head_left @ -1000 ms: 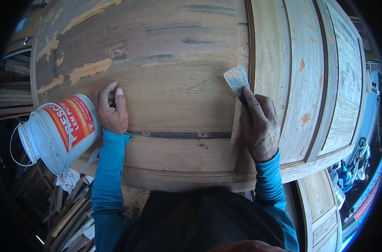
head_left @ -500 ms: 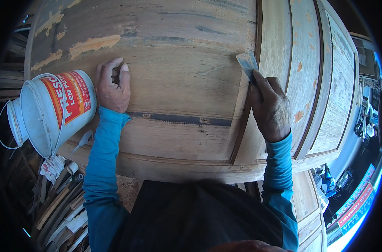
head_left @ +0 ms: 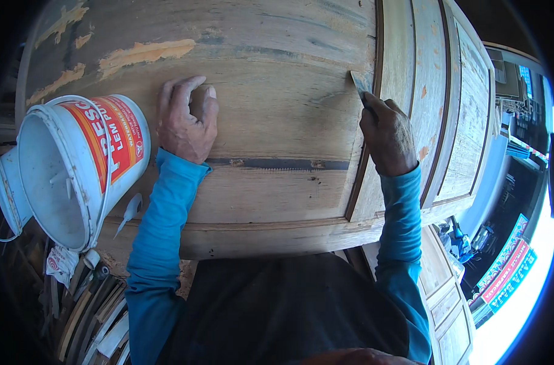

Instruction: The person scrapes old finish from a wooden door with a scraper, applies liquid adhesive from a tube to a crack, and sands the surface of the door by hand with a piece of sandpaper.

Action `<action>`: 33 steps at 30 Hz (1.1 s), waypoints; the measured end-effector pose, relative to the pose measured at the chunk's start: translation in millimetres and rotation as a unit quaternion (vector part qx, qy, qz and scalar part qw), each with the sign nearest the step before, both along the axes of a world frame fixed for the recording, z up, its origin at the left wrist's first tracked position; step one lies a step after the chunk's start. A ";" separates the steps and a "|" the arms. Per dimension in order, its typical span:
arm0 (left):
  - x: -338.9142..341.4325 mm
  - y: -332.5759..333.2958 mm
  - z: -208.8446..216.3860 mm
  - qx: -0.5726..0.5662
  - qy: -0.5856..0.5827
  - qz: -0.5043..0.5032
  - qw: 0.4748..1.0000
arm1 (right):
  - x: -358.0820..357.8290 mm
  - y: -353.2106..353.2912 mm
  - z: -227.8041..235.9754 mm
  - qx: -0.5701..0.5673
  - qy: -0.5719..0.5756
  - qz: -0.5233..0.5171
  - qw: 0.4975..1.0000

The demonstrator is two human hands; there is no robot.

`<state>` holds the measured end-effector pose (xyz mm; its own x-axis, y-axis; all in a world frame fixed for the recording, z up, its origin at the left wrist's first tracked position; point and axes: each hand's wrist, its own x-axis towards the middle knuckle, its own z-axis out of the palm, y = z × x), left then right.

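Note:
My right hand (head_left: 391, 137) is wrapped round a putty knife (head_left: 359, 84). Its blade points up and left, at the panel's edge beside a dark raised moulding (head_left: 379, 45). My left hand (head_left: 185, 125) rests on the wooden door (head_left: 277, 115) with fingers loosely bent and apart, nothing visible in them. Just left of that hand a white bucket (head_left: 94, 201) with a red and orange label lies tipped on its side. Orange-tan filler (head_left: 146, 55) is smeared across the panel above the left hand. A dark strip (head_left: 283, 165) crosses the wood between my arms.
By my left forearm lies a small white nozzle-like piece (head_left: 131, 210). A smaller white pail (head_left: 12, 198) sits against the bucket. Wood strips (head_left: 97, 316) are piled at lower left. Another panelled wooden piece (head_left: 444, 286) stands at lower right.
The putty knife's blade has turned from showing its flat face to nearly edge-on. My left hand sits farther right along the door, and the whole view has shifted slightly.

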<state>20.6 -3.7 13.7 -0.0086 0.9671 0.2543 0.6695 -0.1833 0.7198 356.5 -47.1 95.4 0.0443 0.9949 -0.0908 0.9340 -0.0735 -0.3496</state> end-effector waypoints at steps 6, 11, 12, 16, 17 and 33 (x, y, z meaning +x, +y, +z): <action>-6.1 2.3 -3.7 0.034 -0.007 -0.022 0.999 | -11.2 20.6 18.8 -0.088 -0.020 -0.004 0.996; -8.5 4.1 -5.0 0.052 -0.009 -0.034 0.998 | 9.4 45.0 22.9 -0.147 -0.130 0.069 0.978; -8.9 4.6 -5.1 0.056 -0.009 -0.036 0.998 | 6.7 53.3 30.3 -0.180 -0.156 0.079 0.968; -11.5 5.9 -4.4 0.077 -0.016 -0.039 0.996 | 6.1 69.2 46.7 -0.240 -0.063 0.089 0.965; -11.5 5.9 -3.1 0.074 -0.018 -0.043 0.996 | 15.0 66.4 45.2 -0.172 -0.054 0.168 0.969; -11.9 8.3 -8.2 0.081 -0.046 -0.041 0.995 | 39.1 9.4 28.3 -0.074 -0.081 0.049 0.993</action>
<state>8.7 4.7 5.5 0.0387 0.9117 0.4090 0.5793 -0.3540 0.7342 395.6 -37.7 123.7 -0.0268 0.9712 -0.2367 0.9822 -0.0185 -0.1871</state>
